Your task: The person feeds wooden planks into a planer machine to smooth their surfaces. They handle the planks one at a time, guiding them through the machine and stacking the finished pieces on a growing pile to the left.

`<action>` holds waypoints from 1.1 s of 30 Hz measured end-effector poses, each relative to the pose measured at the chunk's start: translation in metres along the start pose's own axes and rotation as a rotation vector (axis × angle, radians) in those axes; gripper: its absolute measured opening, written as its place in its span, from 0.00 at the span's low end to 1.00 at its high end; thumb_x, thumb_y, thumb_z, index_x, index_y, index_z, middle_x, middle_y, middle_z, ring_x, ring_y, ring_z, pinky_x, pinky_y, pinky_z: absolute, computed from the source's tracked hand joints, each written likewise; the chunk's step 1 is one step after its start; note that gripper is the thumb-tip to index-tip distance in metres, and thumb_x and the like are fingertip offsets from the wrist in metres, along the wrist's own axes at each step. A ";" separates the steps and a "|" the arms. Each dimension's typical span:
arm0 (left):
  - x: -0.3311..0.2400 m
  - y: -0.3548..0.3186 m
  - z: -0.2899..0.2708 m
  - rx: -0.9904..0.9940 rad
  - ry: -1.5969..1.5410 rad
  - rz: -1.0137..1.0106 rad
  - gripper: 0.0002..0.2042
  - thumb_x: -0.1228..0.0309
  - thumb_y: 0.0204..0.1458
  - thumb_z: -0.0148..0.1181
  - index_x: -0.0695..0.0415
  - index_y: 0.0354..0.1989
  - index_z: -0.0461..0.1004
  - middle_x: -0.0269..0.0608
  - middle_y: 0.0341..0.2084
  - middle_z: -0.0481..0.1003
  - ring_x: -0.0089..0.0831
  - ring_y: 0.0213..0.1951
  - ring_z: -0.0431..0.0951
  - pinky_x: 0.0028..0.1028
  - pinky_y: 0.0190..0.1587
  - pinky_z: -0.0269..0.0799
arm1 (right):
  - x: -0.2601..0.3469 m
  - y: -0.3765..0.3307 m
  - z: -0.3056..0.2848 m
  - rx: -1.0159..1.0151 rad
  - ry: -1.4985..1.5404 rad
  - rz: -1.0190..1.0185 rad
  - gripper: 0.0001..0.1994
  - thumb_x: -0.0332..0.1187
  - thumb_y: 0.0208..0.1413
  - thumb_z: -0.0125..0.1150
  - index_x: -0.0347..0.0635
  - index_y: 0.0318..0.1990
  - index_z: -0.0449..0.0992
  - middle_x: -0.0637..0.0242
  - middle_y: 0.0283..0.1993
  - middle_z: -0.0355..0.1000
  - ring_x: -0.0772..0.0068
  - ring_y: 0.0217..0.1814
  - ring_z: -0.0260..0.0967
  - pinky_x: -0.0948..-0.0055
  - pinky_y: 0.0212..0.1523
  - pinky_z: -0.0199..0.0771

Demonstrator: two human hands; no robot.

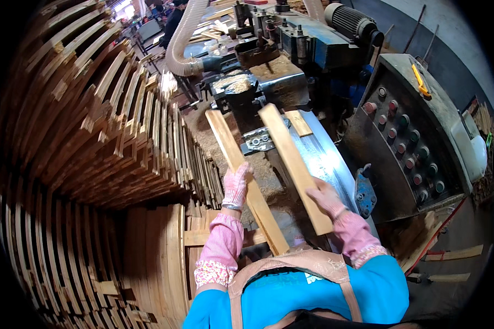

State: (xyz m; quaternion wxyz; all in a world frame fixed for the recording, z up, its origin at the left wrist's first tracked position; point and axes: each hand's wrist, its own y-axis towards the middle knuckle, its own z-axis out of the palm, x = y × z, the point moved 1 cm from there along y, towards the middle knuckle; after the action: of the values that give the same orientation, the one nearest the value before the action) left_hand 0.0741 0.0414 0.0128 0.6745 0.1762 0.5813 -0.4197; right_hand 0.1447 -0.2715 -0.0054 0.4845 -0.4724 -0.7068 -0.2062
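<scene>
My left hand (237,185), in a pink-and-white work glove, grips a long wooden board (262,215) around its middle. That board slants from the far left down toward my apron. My right hand (327,198), gloved alike, is closed on the edge of a second wooden board (291,159), whose far end lies over the metal machine bed. The two boards are apart and roughly parallel. Another short wooden piece (298,123) lies flat on the shiny metal bed (326,159), beyond my right hand. The fingers beneath both boards are partly hidden.
Tall stacks of wooden slats (110,115) rise on the left. Ahead stands a woodworking machine (318,41) with a ribbed hose (185,46) and sawdust around it. A control panel (406,137) with several buttons is at the right, with a yellow utility knife (421,81) on top.
</scene>
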 end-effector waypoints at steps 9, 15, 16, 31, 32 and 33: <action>0.027 0.015 -0.051 -0.218 0.049 -0.046 0.13 0.62 0.61 0.70 0.57 0.46 0.76 0.31 0.22 0.75 0.24 0.19 0.72 0.27 0.19 0.65 | -0.078 0.063 -0.007 -0.401 -0.945 -0.209 0.20 0.37 0.57 0.67 0.55 0.58 0.77 0.61 0.52 0.74 0.49 0.54 0.73 0.50 0.51 0.77; 0.017 0.000 -0.066 -0.302 0.084 -0.005 0.08 0.66 0.61 0.66 0.57 0.43 0.78 0.33 0.27 0.77 0.24 0.26 0.73 0.28 0.29 0.69 | -0.064 0.194 0.015 -0.407 -0.969 -0.187 0.12 0.36 0.61 0.65 0.54 0.51 0.78 0.62 0.52 0.75 0.49 0.55 0.73 0.52 0.52 0.77; 0.019 -0.001 -0.069 -0.296 0.100 0.006 0.09 0.66 0.62 0.66 0.57 0.43 0.78 0.34 0.28 0.77 0.26 0.28 0.73 0.29 0.32 0.70 | -0.067 0.207 0.013 -0.458 -0.943 -0.242 0.13 0.37 0.61 0.65 0.54 0.52 0.79 0.62 0.53 0.76 0.50 0.55 0.73 0.52 0.52 0.77; 0.013 -0.113 -0.179 -0.274 1.357 0.658 0.42 0.65 0.49 0.72 0.67 0.73 0.62 0.62 0.65 0.72 0.55 0.68 0.71 0.46 0.73 0.64 | -0.007 0.030 -0.004 0.069 0.101 -0.083 0.29 0.40 0.59 0.66 0.41 0.67 0.75 0.57 0.55 0.83 0.62 0.54 0.80 0.65 0.59 0.77; 0.011 -0.147 -0.216 -0.317 1.535 0.537 0.44 0.67 0.46 0.72 0.66 0.73 0.61 0.61 0.66 0.69 0.56 0.69 0.69 0.46 0.73 0.63 | 0.014 0.006 -0.024 -0.066 -0.147 -0.104 0.28 0.40 0.57 0.64 0.45 0.66 0.75 0.51 0.55 0.82 0.50 0.57 0.80 0.58 0.61 0.76; 0.014 -0.176 -0.246 -0.404 1.667 0.385 0.47 0.68 0.43 0.73 0.66 0.75 0.59 0.61 0.68 0.67 0.57 0.71 0.65 0.46 0.76 0.59 | 0.000 -0.004 -0.037 -0.129 -0.472 -0.016 0.25 0.37 0.56 0.64 0.48 0.64 0.77 0.53 0.51 0.82 0.44 0.56 0.77 0.52 0.58 0.76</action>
State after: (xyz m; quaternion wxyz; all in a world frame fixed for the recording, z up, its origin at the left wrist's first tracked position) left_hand -0.2190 0.1119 -0.0204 0.1078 0.3974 0.9080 0.0774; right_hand 0.1589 -0.3010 0.0114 0.2731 -0.5318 -0.7895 -0.1388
